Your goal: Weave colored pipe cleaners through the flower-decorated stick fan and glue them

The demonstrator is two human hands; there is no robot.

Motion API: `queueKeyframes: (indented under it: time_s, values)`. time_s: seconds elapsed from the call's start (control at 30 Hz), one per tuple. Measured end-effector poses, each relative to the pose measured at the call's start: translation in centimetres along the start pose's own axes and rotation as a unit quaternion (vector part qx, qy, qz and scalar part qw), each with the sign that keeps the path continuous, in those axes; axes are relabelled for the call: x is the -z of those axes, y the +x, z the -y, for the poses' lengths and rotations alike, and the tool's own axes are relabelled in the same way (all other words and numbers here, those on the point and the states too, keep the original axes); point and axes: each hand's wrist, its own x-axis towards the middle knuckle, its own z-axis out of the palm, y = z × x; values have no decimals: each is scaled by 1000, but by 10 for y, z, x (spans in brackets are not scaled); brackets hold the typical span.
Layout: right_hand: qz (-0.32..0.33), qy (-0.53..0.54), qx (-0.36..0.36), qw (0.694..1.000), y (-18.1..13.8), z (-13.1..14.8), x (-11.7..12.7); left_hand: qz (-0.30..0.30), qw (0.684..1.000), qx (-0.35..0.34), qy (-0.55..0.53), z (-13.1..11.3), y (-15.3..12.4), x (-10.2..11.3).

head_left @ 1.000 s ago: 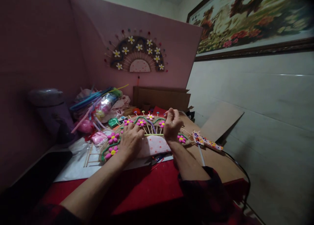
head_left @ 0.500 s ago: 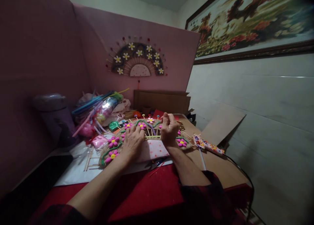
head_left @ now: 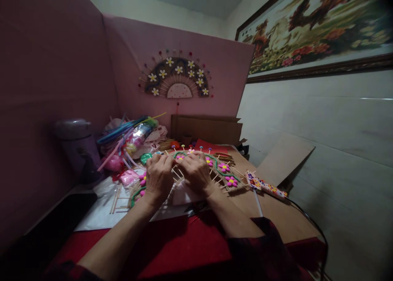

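Both hands meet over a flowered fan on the bench, work that looks well along but unfinished.

The left hand (head_left: 159, 177) and right hand (head_left: 195, 171) bend close together over the middle of the fan (head_left: 221, 178), fingers curled; their tips are hidden, so whether they grip anything cannot be told. Pink flowers (head_left: 231, 181), green cord (head_left: 216, 167) and a pale pad (head_left: 185, 193) are in place. Colored caps (head_left: 201, 147) top several sticks beyond the hands, while bare tips (head_left: 166, 152) to either side suggest more capping is left. The fan's long axis runs left to right on the bench (head_left: 276, 217) beneath both hands, its arched rim pointing away from the person and its flat side near the wrists.
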Motion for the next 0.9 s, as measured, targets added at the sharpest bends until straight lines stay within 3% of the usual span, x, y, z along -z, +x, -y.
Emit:
queueKeyframes:
  time_s: [0.17,0.3,0.4,0.6,0.73,0.8,0.9]
  values:
    - [12,-45,-53,997,-3,-8,3,-43,998,-2,-43,5,1,0]
    - [-63,-62,-164,983,-2,-12,14,-93,993,33,-70,11,3,0]
    - [-111,-39,-200,973,0,-13,17,-86,992,41,-88,11,3,-2]
    - [-34,10,-126,991,0,-10,10,-85,989,35,-116,5,2,-3]
    - [-18,38,-75,996,0,-9,11,-32,994,-3,-103,4,0,-4]
    - [-63,21,-130,989,1,-14,15,-26,994,39,-95,7,0,-4]
    - [-106,-52,-284,952,0,-26,18,-39,986,131,-91,11,1,-3]
